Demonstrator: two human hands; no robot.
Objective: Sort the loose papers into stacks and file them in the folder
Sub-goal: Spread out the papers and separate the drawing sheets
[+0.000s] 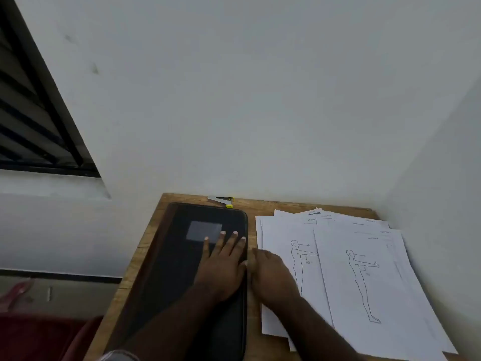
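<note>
A person's left hand (223, 264) lies flat, fingers spread wide, on a closed black folder (182, 269) at 6 o'clock on a wooden desk (135, 259). The right hand (270, 274) rests at the folder's right edge with fingers curled under; whether it grips anything cannot be told. Loose papers (364, 277) with figure drawings fan out at 4 o'clock. A yellow stapler (224, 200) sits at the folder's 12 o'clock.

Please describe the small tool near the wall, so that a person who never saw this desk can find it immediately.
Start at the wooden desk and go to its far edge, where it meets the white wall. There, just beyond the top of the black folder, lies a small stapler. It is the only metal object with yellow parts; everything else nearby is black or white paper.
</note>
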